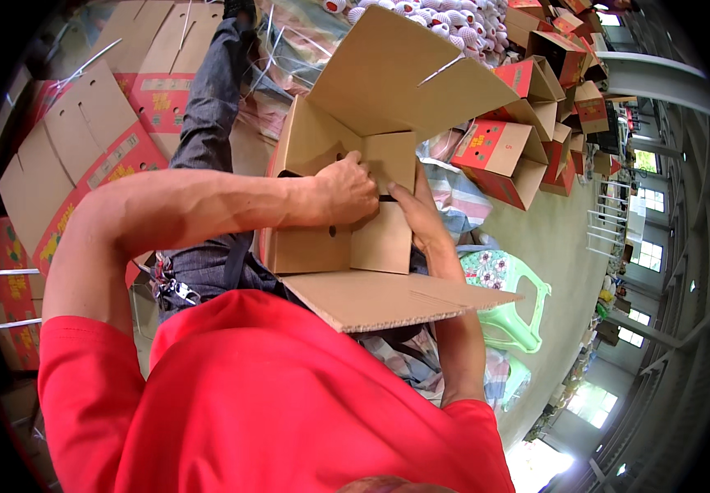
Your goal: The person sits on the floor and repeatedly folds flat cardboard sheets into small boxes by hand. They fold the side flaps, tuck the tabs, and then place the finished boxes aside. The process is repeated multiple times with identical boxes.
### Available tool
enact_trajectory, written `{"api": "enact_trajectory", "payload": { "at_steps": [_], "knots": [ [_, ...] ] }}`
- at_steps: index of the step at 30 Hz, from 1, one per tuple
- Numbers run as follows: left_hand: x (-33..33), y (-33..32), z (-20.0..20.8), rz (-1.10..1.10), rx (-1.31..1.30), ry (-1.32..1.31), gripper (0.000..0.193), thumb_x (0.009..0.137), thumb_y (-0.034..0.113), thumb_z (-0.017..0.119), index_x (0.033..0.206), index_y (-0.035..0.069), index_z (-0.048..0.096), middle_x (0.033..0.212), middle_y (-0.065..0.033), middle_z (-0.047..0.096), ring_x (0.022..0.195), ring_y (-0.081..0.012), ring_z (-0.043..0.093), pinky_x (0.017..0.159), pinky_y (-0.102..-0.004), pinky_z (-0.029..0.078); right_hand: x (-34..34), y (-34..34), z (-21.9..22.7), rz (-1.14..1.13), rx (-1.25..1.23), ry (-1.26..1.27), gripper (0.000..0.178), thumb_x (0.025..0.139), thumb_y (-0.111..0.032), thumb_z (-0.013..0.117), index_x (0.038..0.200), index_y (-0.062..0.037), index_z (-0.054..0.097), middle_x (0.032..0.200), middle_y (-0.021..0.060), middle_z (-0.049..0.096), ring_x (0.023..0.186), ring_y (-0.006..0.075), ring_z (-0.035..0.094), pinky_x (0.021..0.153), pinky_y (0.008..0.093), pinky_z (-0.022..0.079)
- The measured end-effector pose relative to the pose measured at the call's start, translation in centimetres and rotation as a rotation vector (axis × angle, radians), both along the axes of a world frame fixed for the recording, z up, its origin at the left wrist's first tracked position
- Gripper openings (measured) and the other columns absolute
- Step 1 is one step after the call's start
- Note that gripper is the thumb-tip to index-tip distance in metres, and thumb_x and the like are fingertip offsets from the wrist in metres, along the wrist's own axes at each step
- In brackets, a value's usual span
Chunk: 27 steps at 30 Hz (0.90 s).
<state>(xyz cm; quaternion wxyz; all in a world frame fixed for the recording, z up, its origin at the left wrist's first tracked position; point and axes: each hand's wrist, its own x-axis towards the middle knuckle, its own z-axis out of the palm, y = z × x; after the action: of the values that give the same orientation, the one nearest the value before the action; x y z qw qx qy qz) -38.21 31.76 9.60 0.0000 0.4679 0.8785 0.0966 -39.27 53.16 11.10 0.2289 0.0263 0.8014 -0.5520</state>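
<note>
An open cardboard box [314,248], plain brown inside, sits in front of my body with its large flaps spread to the far and near sides. My left hand [348,189] reaches over its left wall into the box, fingers curled by the inner end flaps; what they hold, if anything, is hidden. At the box's right end, my right hand [422,215] grips the cardboard, thumb at the gap between two small end flaps and fingers mostly hidden behind. A thin pale strip [440,71] lies on the far flap.
Flattened red-and-brown cartons [84,152] lie at left. Several opened boxes [499,156] are piled at far right. White net-wrapped round items [462,23] are heaped at the back. A light green plastic stool [527,308] stands at right, beside striped sheeting [462,197].
</note>
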Motion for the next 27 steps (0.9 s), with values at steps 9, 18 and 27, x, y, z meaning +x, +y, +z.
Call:
{"api": "enact_trajectory", "payload": {
  "at_steps": [9, 18, 27],
  "knots": [
    [1.1, -5.9, 6.5, 0.170, 0.460, -0.385, 0.034, 0.083, 0.012, 0.071, 0.114, -0.002, 0.071, 0.124, -0.0288, 0.071, 0.127, -0.0431, 0.064, 0.113, -0.0535, 0.045, 0.1, -0.3, -3.3, 0.210, 0.221, 0.433, 0.078, 0.099, -0.015, 0.055, 0.166, 0.0053, 0.021, 0.176, 0.0285, 0.011, 0.165, 0.0418, 0.008, 0.134, 0.0474, 0.011],
    [4.7, -7.4, -0.3, 0.687, 0.794, -0.206, 0.056, 0.079, 0.015, 0.073, 0.134, 0.003, 0.067, 0.170, -0.0313, 0.028, 0.159, -0.0497, 0.025, 0.129, -0.0600, 0.020, 0.4, -0.5, -3.0, 0.281, 0.169, 0.517, 0.064, 0.101, -0.020, 0.055, 0.156, 0.0060, 0.035, 0.172, 0.0287, 0.017, 0.163, 0.0440, 0.014, 0.132, 0.0510, 0.015],
    [3.8, 0.5, -3.4, 0.541, 0.643, -0.188, 0.059, 0.083, 0.021, 0.070, 0.136, -0.003, 0.062, 0.158, -0.0255, 0.042, 0.153, -0.0470, 0.031, 0.126, -0.0649, 0.023, 1.8, -2.2, -4.7, 0.375, 0.058, 0.336, 0.063, 0.097, -0.013, 0.066, 0.154, -0.0001, 0.044, 0.163, 0.0283, 0.035, 0.153, 0.0466, 0.032, 0.127, 0.0517, 0.027]
  ]
}}
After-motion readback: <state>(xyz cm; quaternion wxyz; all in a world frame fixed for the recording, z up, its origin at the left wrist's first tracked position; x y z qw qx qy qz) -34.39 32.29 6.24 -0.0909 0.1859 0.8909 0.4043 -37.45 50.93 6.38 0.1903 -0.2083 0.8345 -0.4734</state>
